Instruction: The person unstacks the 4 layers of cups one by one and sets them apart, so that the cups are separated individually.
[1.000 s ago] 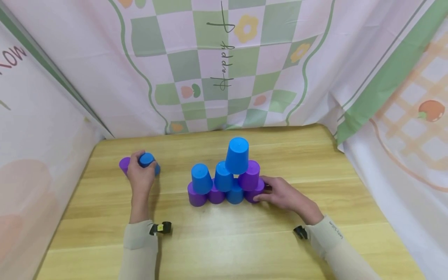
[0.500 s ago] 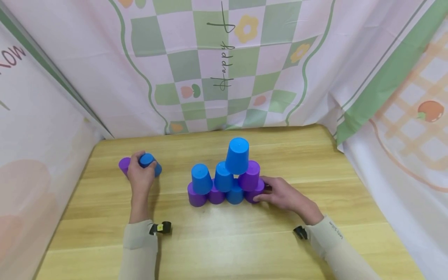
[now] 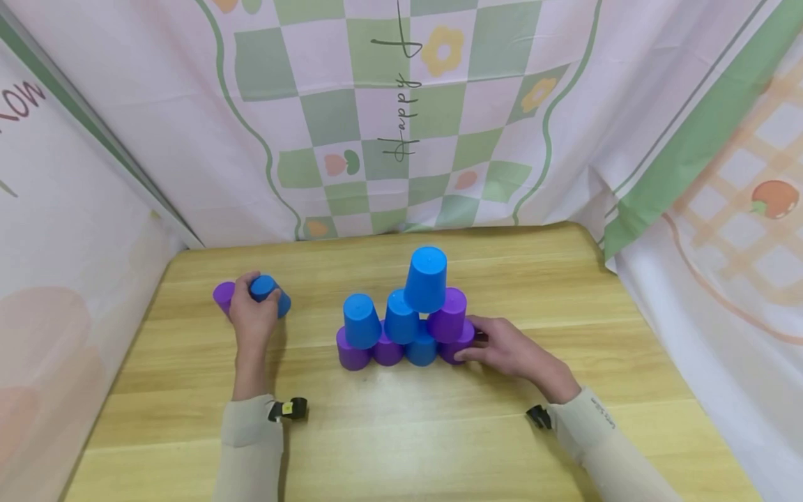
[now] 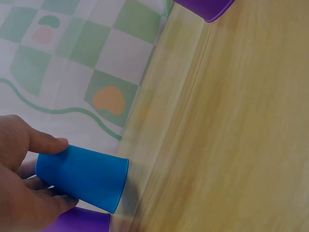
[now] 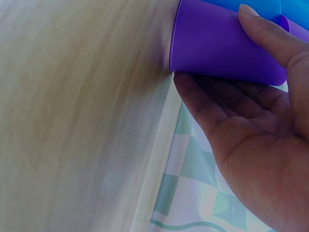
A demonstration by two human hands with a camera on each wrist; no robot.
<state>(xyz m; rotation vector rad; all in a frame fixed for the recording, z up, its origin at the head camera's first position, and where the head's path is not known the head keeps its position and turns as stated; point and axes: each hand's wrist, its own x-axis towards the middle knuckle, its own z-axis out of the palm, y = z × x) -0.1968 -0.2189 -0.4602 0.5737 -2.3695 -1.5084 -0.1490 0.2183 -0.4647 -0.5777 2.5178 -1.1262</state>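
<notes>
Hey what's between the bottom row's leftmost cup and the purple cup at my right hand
A purple cup, then a blue cup to its right; the head view shows both.

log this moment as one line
left hand: grips blue cup; right hand: holds bottom-right purple cup; cup pyramid: rows four, three, one

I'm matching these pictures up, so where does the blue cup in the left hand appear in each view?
Head: blue cup, left of centre, in the left hand.
Left wrist: blue cup, lower left, in that hand.
Right wrist: not in it; the blue at upper right is stacked cups.
Shared landmark: the green checked curtain, in all three views.
</notes>
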